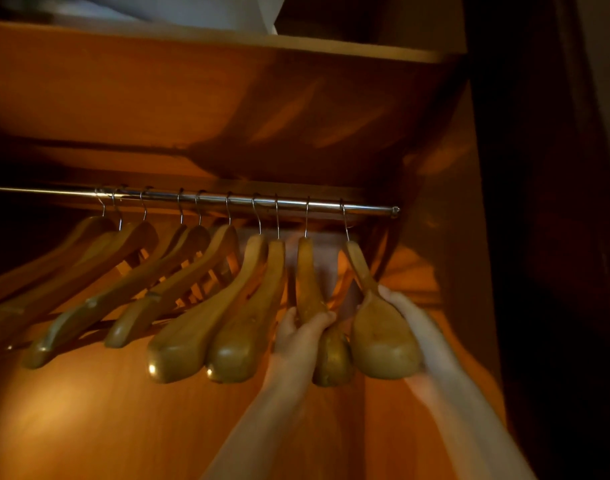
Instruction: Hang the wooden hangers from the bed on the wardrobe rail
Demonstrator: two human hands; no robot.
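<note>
The left hand (296, 341) curls its fingers round the second-last hanger (308, 278) on the rail (227, 199); at its 3 o'clock the right hand (414, 320) clasps the end hanger (383, 341).

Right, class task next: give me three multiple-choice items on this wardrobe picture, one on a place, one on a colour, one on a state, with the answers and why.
1. Where does the right hand touch?
A) the shelf above
B) the end hanger, nearest the rail's right end
C) the leftmost hanger

2. What colour is the rail?
A) silvery metal
B) red
C) white

3. How is the left hand?
A) flat, holding nothing
B) out of view
C) curled round the second hanger from the right

Answers:
1. B, its fingers lie against that hanger's wide end.
2. A, the bar shines silver against the orange wood.
3. C, its fingers wrap that hanger's arm.
</note>
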